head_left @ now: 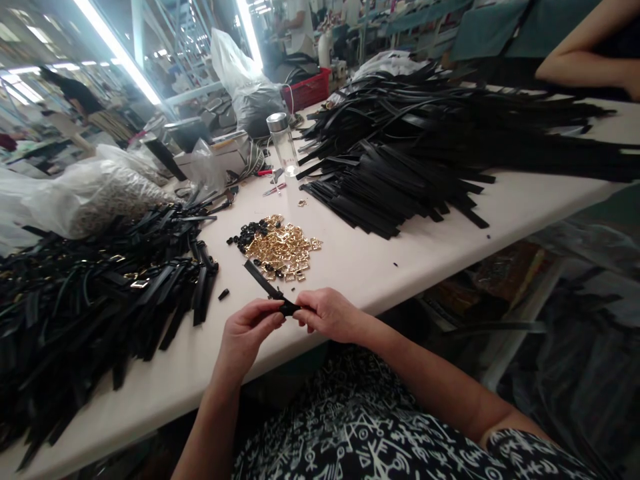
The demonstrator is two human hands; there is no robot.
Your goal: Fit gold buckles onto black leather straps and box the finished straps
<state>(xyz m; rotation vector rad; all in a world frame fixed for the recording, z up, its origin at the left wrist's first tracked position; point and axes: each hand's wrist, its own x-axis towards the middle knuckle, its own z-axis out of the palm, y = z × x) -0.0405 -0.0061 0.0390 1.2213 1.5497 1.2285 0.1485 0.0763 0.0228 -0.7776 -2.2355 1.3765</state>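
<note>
- From my head view, a black strap point(261, 277) is held at the near edge of the counter point(357, 270).
- My left hand point(246, 328) and right hand point(331, 313) both have fingers pinched closed on it.
- Just beyond lie gold buckles point(286, 248) and black loops point(249, 235).
- Farther out: left heap point(150, 283), right heap point(383, 190), glass bottle point(284, 145).

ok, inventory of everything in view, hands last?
Buckles: many, gold, mid-table
Small pieces: many, black, beside buckles
Buckled straps: many, black, left
Plain straps: many, black, right
Bottle: one, clear, beyond buckles
Basket: one, red, beyond bottle
Plastic bags: several, whitish, left, back
Tube lights: several, white, overhead
Table: one, pale, under buckles
People: several, colours blurred, background, right edge
Held strap: one, black, between hands
Printed top: one, black/white, below hands
Left hand: one, bare, on strap
Right hand: one, bare, on strap
</note>
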